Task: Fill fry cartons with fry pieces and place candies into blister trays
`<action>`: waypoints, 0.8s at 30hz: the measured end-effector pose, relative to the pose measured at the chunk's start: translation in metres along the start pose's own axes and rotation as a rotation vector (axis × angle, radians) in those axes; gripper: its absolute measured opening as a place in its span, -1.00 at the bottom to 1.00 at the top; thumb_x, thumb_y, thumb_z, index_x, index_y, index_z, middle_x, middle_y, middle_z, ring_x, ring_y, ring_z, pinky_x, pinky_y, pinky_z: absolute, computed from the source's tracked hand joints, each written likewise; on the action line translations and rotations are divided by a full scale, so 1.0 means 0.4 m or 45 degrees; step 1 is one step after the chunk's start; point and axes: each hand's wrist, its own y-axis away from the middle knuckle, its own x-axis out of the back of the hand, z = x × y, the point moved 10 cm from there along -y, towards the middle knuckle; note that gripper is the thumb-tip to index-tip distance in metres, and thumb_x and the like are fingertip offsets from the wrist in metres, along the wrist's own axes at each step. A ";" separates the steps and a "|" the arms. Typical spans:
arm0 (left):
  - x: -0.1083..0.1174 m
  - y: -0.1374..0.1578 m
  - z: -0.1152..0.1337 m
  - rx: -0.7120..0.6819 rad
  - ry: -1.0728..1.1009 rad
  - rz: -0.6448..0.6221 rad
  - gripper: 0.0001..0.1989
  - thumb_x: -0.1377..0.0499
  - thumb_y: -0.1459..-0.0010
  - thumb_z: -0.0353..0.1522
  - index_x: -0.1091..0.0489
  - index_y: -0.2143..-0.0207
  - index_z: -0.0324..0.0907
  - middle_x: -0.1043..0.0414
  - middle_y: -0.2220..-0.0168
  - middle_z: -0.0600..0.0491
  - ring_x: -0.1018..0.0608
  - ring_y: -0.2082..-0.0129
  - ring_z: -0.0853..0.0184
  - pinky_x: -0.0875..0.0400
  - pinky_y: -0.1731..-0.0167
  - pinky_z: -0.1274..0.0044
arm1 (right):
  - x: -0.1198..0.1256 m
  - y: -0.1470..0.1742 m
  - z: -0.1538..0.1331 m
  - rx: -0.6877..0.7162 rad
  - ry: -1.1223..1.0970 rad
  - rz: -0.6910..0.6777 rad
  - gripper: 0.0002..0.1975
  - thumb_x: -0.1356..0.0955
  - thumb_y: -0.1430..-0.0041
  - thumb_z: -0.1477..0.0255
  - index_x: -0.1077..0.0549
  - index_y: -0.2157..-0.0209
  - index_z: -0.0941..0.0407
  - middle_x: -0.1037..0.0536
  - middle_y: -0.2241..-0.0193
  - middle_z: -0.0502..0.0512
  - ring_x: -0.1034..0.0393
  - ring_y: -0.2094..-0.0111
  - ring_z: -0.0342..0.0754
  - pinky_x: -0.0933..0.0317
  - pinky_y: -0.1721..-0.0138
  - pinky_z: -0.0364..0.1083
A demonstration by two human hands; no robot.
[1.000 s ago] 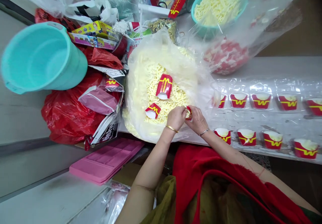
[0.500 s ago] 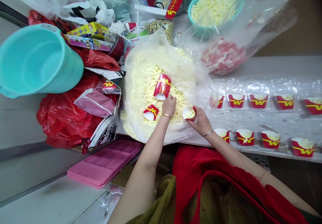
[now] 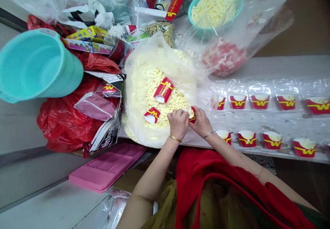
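Observation:
My right hand (image 3: 201, 122) is closed around a small red fry carton (image 3: 192, 115) with a yellow zigzag on it. Against the carton's opening is my left hand (image 3: 178, 124), its fingers curled together; whatever they pinch is hidden from view. Beneath both hands lies a large clear plastic bag (image 3: 134, 84), spread wide around a heap of pale yellow fry-shaped sticks (image 3: 152, 93). On the heap rest two more red cartons, an upper one (image 3: 164, 89) and a smaller-looking lower one (image 3: 152, 115).
Two rows of filled red cartons (image 3: 246, 138) in a clear plastic tray (image 3: 244, 119) run along the right. Behind stand a turquoise bowl (image 3: 241, 6) of sticks and a bag of pink-and-white pieces (image 3: 224, 57). A turquoise bucket (image 3: 72, 74) and red bags (image 3: 64, 126) crowd the left.
My left hand has moved right, from the heap of sticks to the carton's opening. My right hand still holds the carton, now turned more toward the left hand.

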 end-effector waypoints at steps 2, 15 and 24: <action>-0.016 0.014 0.044 -0.031 -0.126 -0.042 -0.76 0.01 -0.26 -0.25 -0.41 0.27 -0.10 -0.41 0.20 0.00 -0.37 0.15 0.23 -0.13 0.15 0.33 | 0.014 0.004 0.002 0.003 -0.025 0.006 -0.47 -0.28 -0.09 0.47 -0.15 -0.12 0.22 -0.36 0.07 0.30 -0.24 0.04 0.15 -0.21 0.01 0.15; -0.147 -0.026 0.360 -0.363 0.000 0.096 -0.64 0.01 -0.23 -0.33 -0.27 -0.07 -0.16 -0.33 0.00 -0.11 -0.40 0.08 0.18 -0.14 0.10 0.31 | 0.292 0.083 0.171 -0.248 -0.057 0.316 -0.56 -0.21 -0.23 0.47 -0.14 -0.14 0.17 -0.36 0.02 0.22 -0.23 0.00 0.03 -0.20 -0.04 0.06; -0.437 -0.052 0.889 -0.739 -0.032 -0.335 -0.74 0.00 -0.17 -0.45 -0.44 0.19 -0.14 -0.42 0.19 -0.03 -0.42 0.21 0.23 -0.12 0.19 0.33 | 0.687 0.296 0.492 -0.422 0.111 0.610 -0.54 -0.19 -0.24 0.54 -0.14 -0.17 0.08 -0.37 0.02 0.19 -0.23 0.00 0.04 -0.22 -0.02 0.11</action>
